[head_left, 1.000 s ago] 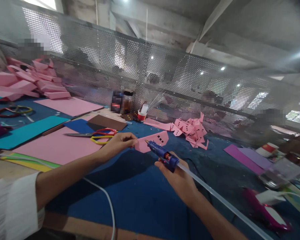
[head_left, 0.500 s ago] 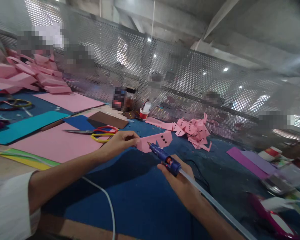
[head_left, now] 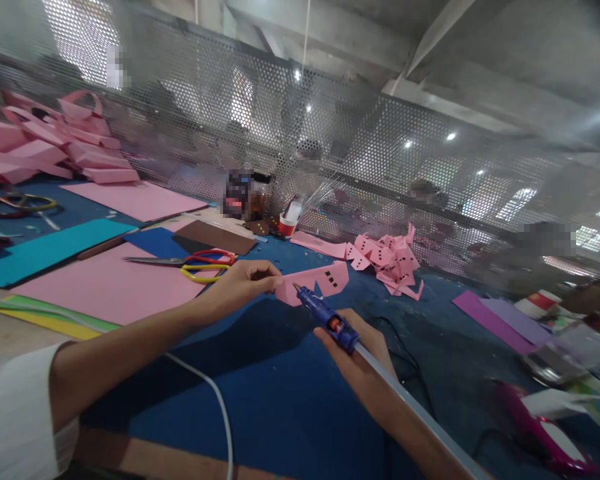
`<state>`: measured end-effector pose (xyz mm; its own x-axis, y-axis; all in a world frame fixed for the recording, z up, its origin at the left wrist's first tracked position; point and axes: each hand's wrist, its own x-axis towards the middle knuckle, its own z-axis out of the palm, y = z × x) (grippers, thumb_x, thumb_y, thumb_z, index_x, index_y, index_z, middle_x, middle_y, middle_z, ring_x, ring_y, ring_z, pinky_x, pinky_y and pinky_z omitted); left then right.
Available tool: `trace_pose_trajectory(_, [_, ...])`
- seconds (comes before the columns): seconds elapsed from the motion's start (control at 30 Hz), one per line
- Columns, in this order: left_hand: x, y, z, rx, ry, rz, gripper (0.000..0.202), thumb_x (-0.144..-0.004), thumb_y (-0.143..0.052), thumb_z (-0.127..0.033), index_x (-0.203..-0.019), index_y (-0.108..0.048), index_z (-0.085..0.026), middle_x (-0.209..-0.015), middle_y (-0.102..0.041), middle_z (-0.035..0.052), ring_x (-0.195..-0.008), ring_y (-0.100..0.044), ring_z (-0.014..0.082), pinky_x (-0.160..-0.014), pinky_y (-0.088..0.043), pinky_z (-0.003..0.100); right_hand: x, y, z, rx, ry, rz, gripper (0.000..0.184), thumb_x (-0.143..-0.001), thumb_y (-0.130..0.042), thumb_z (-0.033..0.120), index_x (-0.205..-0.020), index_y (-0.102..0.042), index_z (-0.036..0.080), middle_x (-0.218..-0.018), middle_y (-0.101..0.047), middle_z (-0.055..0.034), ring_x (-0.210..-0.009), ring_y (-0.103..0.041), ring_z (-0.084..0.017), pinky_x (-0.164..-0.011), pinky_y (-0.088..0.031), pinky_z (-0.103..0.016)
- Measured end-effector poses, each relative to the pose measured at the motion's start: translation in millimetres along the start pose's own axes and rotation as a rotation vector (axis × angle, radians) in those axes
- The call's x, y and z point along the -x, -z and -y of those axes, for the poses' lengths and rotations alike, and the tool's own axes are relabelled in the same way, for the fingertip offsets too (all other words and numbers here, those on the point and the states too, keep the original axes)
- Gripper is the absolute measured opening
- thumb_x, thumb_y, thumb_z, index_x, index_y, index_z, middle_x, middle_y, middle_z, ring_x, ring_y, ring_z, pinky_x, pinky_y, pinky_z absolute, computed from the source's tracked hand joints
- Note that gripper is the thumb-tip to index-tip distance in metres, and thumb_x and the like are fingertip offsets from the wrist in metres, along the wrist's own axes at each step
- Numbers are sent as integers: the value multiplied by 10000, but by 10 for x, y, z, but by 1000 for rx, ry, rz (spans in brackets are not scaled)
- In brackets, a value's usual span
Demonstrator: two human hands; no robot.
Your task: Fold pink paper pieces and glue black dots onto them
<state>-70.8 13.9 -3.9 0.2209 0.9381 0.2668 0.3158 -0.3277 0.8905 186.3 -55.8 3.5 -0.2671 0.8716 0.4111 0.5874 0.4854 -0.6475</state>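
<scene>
- Above the blue surface (head_left: 260, 400), the left hand (head_left: 240, 285) fingers pinch a pink cutout (head_left: 320, 283) by its near end.
- The right hand (head_left: 367, 363) fingers wrap a glue gun (head_left: 325, 318), its nozzle at the cutout's lower edge.
- Risk: the thin cutout could bend away under the nozzle, or hot glue could drip onto the pinching fingers.

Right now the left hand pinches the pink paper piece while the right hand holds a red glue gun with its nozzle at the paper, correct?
The glue gun is blue, not red. In the head view the left hand pinches the pink paper piece and the right hand holds the gun, nozzle at the paper.
</scene>
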Motion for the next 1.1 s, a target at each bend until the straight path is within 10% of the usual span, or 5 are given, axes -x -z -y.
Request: trace_pose_trajectory(1.1, [43, -17, -78, -28, -28, 25, 258, -860, -612, -411, -833, -707, -172, -816, -704, 36, -787, -631, 191, -716, -462, 298, -23, -17, -70, 188, 40, 17, 133, -921, -613, 336, -925, -627, 204, -881, -686, -18, -646, -588, -150, -593, -396, -242])
